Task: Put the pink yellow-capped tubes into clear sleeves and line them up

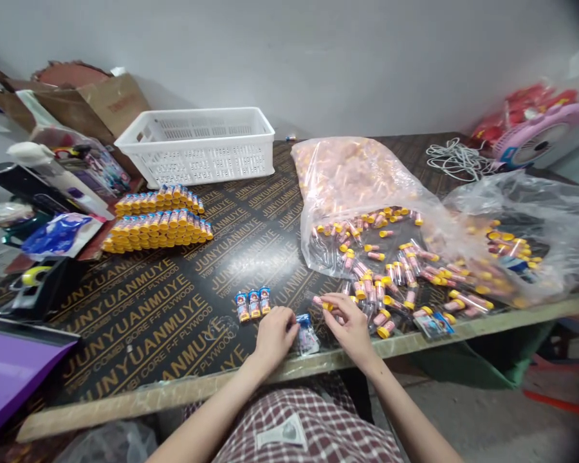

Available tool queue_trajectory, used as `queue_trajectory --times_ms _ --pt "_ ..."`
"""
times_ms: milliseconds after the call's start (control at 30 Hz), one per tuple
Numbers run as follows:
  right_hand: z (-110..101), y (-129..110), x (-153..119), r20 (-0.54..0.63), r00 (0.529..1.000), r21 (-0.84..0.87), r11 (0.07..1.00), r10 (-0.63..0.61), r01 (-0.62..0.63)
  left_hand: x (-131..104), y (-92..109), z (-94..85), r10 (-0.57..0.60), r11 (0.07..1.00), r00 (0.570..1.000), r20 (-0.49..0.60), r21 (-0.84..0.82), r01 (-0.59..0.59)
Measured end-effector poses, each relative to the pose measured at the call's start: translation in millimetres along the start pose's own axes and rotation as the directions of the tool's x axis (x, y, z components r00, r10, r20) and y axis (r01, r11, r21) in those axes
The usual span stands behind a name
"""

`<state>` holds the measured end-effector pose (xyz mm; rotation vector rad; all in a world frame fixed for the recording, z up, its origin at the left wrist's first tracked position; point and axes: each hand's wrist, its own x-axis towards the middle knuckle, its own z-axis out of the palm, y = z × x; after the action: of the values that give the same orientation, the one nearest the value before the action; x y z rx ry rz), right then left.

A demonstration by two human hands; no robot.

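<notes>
My right hand (348, 323) pinches a small clear tube with a yellow cap (327, 305) and pink contents, held over the table near its front edge. My left hand (276, 333) is closed with its fingers curled down; whatever its fingertips hold, if anything, is hidden. Beside those fingers lies a small stack of blue printed labels (309, 339). Three blue-labelled tubes (253, 305) lie side by side just beyond my left hand. To the right of my right hand, many unlabelled yellow-capped tubes (379, 289) spill from a large clear plastic bag (361, 170).
Labelled tubes are piled in rows (159, 225) at the left, in front of a white plastic basket (202, 151). A second clear bag (525, 206), a white cord (460, 161) and a pink fan (535, 138) are at the right. A purple bin (19, 373) stands front left.
</notes>
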<state>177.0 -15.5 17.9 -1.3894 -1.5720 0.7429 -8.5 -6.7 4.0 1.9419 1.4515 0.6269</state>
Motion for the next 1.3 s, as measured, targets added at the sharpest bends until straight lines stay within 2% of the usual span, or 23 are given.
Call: queue_trajectory --times_ms 67,133,200,300,400,600,767,833,933,1033,1167,1300 --pt "-2.2 -6.2 -4.0 -0.031 0.999 0.037 0.999 0.009 -0.008 5.6 -1.7 -5.5 -0.140 0.942 0.990 -0.023 -0.311 0.126" --pt "-4.2 -12.6 -7.6 -0.076 0.997 0.054 0.998 -0.005 0.009 13.2 -4.1 -12.4 -0.295 0.758 0.955 0.011 -0.606 0.241" --pt "-5.1 -18.4 -10.6 -0.111 0.993 0.044 0.998 -0.034 0.039 20.6 -6.3 -19.7 -0.395 0.531 0.916 0.072 -0.796 0.291" --pt "-3.4 -25.1 -13.6 -0.129 0.988 0.009 0.997 -0.080 0.082 28.2 -7.6 -28.4 -0.465 0.291 0.874 0.144 -0.907 0.304" --pt "1.0 -28.4 -15.6 -0.152 0.982 -0.007 0.994 -0.111 0.112 30.5 -6.7 -31.7 -0.523 0.182 0.837 0.162 -0.938 0.295" --pt "7.7 -28.9 -18.2 -0.167 0.967 -0.063 0.981 -0.191 0.182 28.1 -4.1 -30.6 -0.610 0.144 0.783 0.125 -0.954 0.265" --pt "11.0 -29.4 -18.7 -0.122 0.959 -0.092 0.965 -0.257 0.247 26.9 -5.5 -27.9 -0.620 0.156 0.777 0.107 -0.954 0.256" --pt "12.8 -29.5 -19.2 -0.082 0.960 -0.082 0.962 -0.268 0.262 26.2 -5.4 -25.6 -0.611 0.201 0.788 0.072 -0.949 0.242" --pt "15.8 -29.4 -20.1 0.005 0.967 -0.051 0.966 -0.254 0.254 23.9 -1.3 -22.9 -0.535 0.259 0.844 0.035 -0.944 0.204" --pt "17.9 -28.0 -19.6 0.051 0.971 -0.030 0.972 -0.233 0.234 20.8 6.6 -23.9 -0.401 0.209 0.908 0.121 -0.953 0.220" --pt "17.9 -24.8 -15.9 0.059 0.976 -0.023 0.977 -0.211 0.213 16.9 14.9 -28.9 -0.331 0.145 0.913 0.239 -0.943 0.300" --pt "15.9 -24.4 -9.9 0.049 0.974 -0.051 0.973 -0.222 0.224 11.6 20.0 -32.2 -0.247 0.214 0.910 0.332 -0.898 0.385"
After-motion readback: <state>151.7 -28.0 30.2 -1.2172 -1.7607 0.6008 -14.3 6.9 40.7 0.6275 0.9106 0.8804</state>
